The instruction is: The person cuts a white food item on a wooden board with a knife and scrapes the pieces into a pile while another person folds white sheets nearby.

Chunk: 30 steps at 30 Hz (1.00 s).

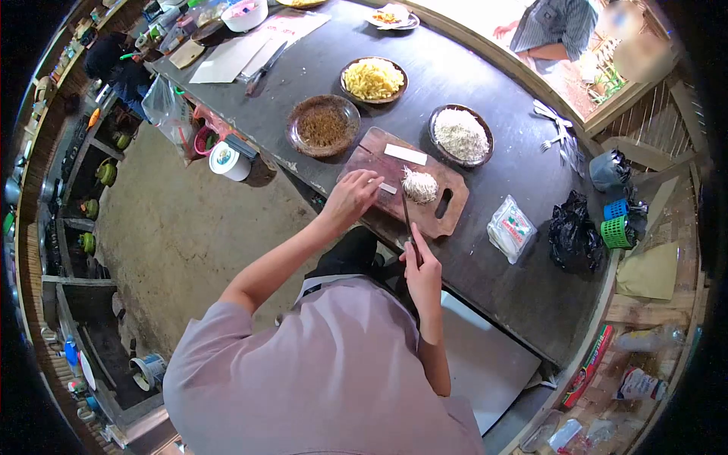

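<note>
On the wooden cutting board (366, 161) a white block (405, 155) lies near the far edge, and a heap of fine white shreds (420, 186) sits by the handle hole. My left hand (353, 196) rests over the board's left side with fingers extended, its fingertips right at a small white strip (387, 188). My right hand (422, 274) is closed round the handle of a knife (407, 218). The knife's dark blade points away from me across the board's near edge, its tip beside the shreds.
Around the board stand a brown bowl of dark shreds (324, 127), a bowl of yellow pieces (373, 80) and a bowl of white shreds (460, 135). To the right lie a white packet (511, 230), a black plastic bag (574, 233) and forks (557, 130). A person (557, 30) is beyond the opening.
</note>
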Each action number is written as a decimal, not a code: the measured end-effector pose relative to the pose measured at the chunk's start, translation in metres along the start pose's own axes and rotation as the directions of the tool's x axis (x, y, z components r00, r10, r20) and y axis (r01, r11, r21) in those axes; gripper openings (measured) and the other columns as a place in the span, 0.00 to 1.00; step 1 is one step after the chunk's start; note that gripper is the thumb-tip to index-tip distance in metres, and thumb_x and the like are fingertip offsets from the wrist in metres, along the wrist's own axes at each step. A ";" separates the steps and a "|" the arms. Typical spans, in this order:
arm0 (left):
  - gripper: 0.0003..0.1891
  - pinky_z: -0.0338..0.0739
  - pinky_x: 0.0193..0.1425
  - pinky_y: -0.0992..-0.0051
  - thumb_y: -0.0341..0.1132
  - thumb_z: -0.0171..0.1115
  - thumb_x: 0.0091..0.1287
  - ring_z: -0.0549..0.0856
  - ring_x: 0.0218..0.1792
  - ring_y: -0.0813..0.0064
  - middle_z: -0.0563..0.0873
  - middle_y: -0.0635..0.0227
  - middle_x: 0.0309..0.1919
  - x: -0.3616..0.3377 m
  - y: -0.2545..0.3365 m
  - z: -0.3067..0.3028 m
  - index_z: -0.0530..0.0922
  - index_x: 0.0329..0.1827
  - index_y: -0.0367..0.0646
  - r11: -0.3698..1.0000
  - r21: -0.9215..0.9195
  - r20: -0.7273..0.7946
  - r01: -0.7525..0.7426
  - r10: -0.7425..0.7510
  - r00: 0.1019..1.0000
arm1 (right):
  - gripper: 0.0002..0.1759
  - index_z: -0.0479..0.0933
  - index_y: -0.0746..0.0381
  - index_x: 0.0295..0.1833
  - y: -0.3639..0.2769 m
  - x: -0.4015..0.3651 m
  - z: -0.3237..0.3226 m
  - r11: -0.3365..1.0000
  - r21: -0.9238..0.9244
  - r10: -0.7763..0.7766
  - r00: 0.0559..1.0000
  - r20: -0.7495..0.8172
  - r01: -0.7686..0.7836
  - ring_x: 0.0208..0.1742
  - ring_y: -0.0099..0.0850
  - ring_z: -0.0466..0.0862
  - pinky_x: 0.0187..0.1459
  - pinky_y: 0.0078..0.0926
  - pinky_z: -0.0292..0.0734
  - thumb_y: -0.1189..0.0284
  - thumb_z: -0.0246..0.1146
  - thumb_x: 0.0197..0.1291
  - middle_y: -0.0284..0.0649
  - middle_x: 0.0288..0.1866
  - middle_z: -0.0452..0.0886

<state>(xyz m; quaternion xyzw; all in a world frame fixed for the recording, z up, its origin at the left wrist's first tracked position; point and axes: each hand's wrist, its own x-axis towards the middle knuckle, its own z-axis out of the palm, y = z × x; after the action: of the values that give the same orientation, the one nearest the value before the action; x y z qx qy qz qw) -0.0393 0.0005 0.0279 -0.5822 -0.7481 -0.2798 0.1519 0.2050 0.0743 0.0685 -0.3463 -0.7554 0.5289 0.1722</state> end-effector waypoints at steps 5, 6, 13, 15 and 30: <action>0.14 0.80 0.62 0.62 0.34 0.68 0.71 0.85 0.56 0.62 0.87 0.67 0.51 0.010 0.000 0.002 0.86 0.58 0.43 0.999 0.027 0.122 -0.032 0.028 0.992 | 0.27 0.71 0.51 0.82 -0.004 -0.013 0.009 0.999 -0.035 -0.039 0.998 -0.039 0.038 0.28 0.18 0.75 0.34 0.24 0.77 0.67 0.61 0.81 0.32 0.30 0.82; 0.14 0.80 0.62 0.62 0.34 0.68 0.71 0.85 0.56 0.62 0.87 0.67 0.51 0.010 -0.005 0.002 0.86 0.58 0.43 0.999 0.028 0.121 -0.035 0.032 0.992 | 0.28 0.71 0.52 0.83 -0.001 -0.014 0.010 0.998 -0.002 -0.055 0.997 -0.053 0.055 0.27 0.18 0.74 0.32 0.23 0.75 0.68 0.62 0.80 0.31 0.30 0.82; 0.16 0.80 0.59 0.61 0.26 0.68 0.65 0.84 0.54 0.59 0.85 0.65 0.50 0.003 -0.017 -0.008 0.87 0.55 0.43 0.996 -0.082 0.055 0.034 -0.029 0.998 | 0.30 0.69 0.52 0.84 0.010 -0.011 0.006 0.975 0.182 0.110 0.988 0.108 -0.128 0.21 0.13 0.69 0.23 0.17 0.66 0.69 0.61 0.80 0.30 0.32 0.83; 0.16 0.80 0.60 0.61 0.25 0.68 0.64 0.84 0.55 0.59 0.84 0.65 0.52 0.003 -0.012 -0.004 0.87 0.55 0.43 0.991 -0.127 0.090 0.045 -0.033 0.995 | 0.30 0.68 0.51 0.84 0.015 -0.006 -0.001 0.987 0.123 0.097 0.994 0.041 -0.101 0.23 0.13 0.69 0.24 0.17 0.67 0.69 0.61 0.81 0.29 0.31 0.83; 0.22 0.75 0.73 0.59 0.35 0.64 0.70 0.79 0.66 0.55 0.81 0.55 0.62 -0.013 0.033 -0.004 0.80 0.64 0.34 0.999 0.034 0.131 0.026 -0.031 0.991 | 0.27 0.73 0.52 0.80 -0.007 -0.004 0.011 0.992 -0.126 -0.014 0.999 -0.032 0.009 0.58 0.57 0.87 0.58 0.45 0.82 0.65 0.61 0.79 0.61 0.62 0.85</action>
<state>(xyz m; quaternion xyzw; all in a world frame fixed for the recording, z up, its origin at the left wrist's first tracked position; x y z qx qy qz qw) -0.0047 -0.0065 0.0325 -0.5861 -0.7692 -0.2309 0.1074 0.1984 0.0621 0.0710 -0.3608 -0.7863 0.4734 0.1656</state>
